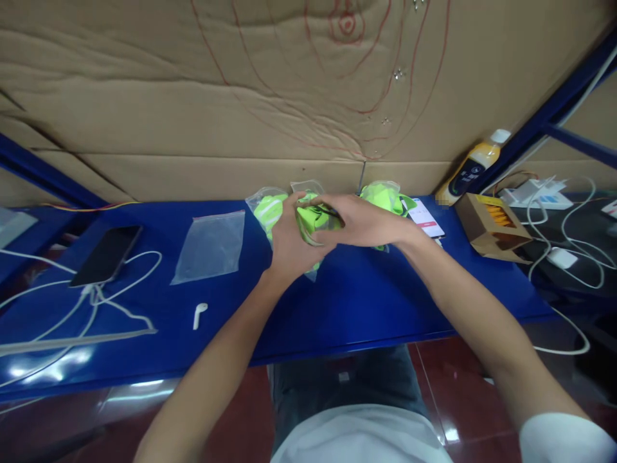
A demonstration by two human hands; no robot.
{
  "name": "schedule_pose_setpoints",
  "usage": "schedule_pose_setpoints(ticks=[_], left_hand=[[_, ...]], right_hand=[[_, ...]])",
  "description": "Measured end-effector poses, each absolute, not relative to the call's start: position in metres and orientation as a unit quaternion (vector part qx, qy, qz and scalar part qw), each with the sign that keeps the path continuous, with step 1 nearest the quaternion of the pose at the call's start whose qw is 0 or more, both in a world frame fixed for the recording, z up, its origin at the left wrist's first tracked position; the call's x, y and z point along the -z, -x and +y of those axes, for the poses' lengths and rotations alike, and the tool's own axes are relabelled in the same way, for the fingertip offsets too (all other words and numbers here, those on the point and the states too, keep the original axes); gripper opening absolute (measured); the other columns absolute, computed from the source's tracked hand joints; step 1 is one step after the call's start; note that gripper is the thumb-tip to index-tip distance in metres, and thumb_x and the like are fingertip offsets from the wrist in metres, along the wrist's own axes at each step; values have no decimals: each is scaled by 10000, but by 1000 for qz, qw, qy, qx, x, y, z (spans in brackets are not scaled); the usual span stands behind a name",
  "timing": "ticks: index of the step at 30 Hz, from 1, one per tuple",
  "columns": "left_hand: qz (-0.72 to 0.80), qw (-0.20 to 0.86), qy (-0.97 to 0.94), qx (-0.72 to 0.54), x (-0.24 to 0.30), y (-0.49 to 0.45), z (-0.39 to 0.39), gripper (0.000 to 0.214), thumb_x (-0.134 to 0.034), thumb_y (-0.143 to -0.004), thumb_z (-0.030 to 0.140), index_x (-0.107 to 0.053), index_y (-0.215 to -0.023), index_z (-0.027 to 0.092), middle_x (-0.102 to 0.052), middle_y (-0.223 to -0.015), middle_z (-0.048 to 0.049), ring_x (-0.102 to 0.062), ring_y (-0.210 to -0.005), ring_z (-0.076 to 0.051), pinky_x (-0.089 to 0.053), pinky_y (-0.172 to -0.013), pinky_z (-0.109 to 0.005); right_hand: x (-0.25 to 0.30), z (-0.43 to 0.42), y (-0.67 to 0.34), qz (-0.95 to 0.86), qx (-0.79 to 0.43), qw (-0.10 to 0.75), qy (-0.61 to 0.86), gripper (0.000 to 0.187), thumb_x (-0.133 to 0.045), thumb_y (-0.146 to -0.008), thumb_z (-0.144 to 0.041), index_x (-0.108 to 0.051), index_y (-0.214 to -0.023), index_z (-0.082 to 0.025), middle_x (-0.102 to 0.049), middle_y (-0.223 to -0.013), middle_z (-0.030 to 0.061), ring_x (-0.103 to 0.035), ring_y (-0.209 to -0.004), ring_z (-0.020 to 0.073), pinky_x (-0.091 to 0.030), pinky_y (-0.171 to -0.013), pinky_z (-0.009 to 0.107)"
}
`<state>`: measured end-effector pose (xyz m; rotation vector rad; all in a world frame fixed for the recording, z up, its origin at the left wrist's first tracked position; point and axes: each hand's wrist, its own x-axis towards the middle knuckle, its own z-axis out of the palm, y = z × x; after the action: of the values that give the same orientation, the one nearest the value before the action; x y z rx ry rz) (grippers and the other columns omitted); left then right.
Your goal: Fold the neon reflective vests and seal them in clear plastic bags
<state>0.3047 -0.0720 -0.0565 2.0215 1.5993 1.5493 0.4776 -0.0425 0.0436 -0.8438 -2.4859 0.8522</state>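
Both of my hands meet over the middle of the blue table (pixel 357 302). My left hand (pixel 288 241) curls round the near left side of a neon-green fabric bundle (pixel 315 217) with a pale strip and dark edging. From the right, my right hand (pixel 369 220) closes on the same bundle, its fingers bent over it. Clear plastic shows behind and below the hands. To the left lies a bagged neon-green fabric bundle (pixel 267 209), partly hidden by my left hand. Another bagged neon-green bundle (pixel 383 195) sits behind my right hand.
Left on the table are a flat clear zip bag (pixel 212 246), a white earbud (pixel 199 315) and a cabled black phone (pixel 107 255). A lit phone (pixel 425 218), a juice bottle (pixel 470 170) and an open cardboard box (pixel 491 225) stand right. Cardboard (pixel 159 122) walls the back.
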Motion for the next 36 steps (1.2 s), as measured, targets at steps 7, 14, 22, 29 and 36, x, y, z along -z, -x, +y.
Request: schedule_pose_setpoints(ticks=[7,14,22,29,36], left_hand=[[493,72,-687,-529,61,-303,-65,1138,-968,-622,412,-338,-1551,221,-724,-1213,-97,-721,-1160,-322,-593,-982,-465],[463,81,-692,-548,65,-308,-67,1106,-928,-660,351,-326,-1582,251,-728,-1197,-71,-735,-1125,-290,-602,-938,-418],[440,61,-699,-561,66,-305,-65,1077,-926,-683,469,-371,-1566,202,-728,-1100,-60,-739,-1074,-289,-594,-938,-428],[449,82,-693,-558,56,-302,-66,1061,-922,-696,402,-363,-1580,220,-708,-933,-11,-733,-901,-246,-584,-862,-399],[476,72,-646,-593,47,-299,-66,1260,-983,-621,580,-283,-1604,216,-673,-1068,-55,-707,-997,-264,-581,-912,-415]], right_hand=[[-33,-41,-486,-846,-306,287,328,135,-808,-867,-251,-783,-975,-174,-687,-1003,42,-542,-640,88,-434,-628,266],[-36,-52,-474,-910,-130,179,350,105,-747,-893,-162,-827,-957,-188,-701,-937,49,-593,-793,151,-395,-770,299],[-33,-44,-465,-925,-150,151,314,115,-722,-874,-139,-831,-862,-174,-723,-858,18,-608,-795,133,-392,-808,278],[-51,-35,-462,-921,-215,93,313,206,-648,-939,-164,-809,-813,-141,-688,-701,-12,-553,-671,106,-383,-707,261],[-27,-64,-496,-818,-181,399,374,455,-834,-854,-445,-733,-1206,-175,-718,-1149,86,-610,-737,130,-494,-713,275]])
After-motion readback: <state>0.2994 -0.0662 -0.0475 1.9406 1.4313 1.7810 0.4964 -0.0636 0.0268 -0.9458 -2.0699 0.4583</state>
